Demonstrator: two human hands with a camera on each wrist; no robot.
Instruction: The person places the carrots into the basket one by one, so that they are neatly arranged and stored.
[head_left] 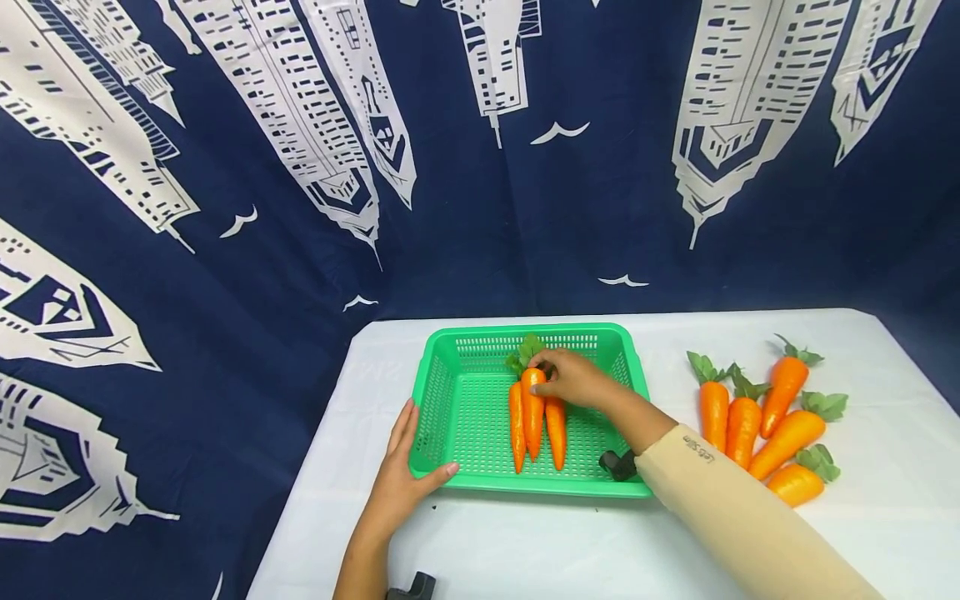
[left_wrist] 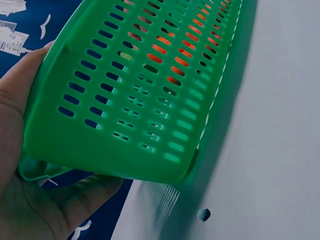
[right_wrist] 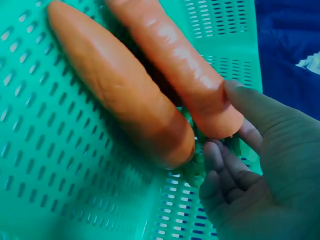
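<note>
A green perforated basket (head_left: 480, 331) sits on the white table and holds three orange carrots side by side. My right hand (head_left: 573, 379) reaches in and pinches the leafy top of the middle carrot (head_left: 533, 412). The right wrist view shows the thumb against that carrot (right_wrist: 185, 65) and the other fingers curled under its green leaves, with another carrot (right_wrist: 125, 95) lying alongside on the basket (right_wrist: 60, 165) floor. My left hand (head_left: 401, 479) grips the basket's near left corner, thumb on the front rim. In the left wrist view the left hand (left_wrist: 30, 210) wraps the basket (left_wrist: 140, 125) corner.
Several loose carrots (head_left: 765, 417) with green tops lie on the white table (head_left: 885, 517) to the right of the basket. A dark blue backdrop (head_left: 225, 208) with white buildings hangs behind and to the left. The table's left edge runs close to my left forearm.
</note>
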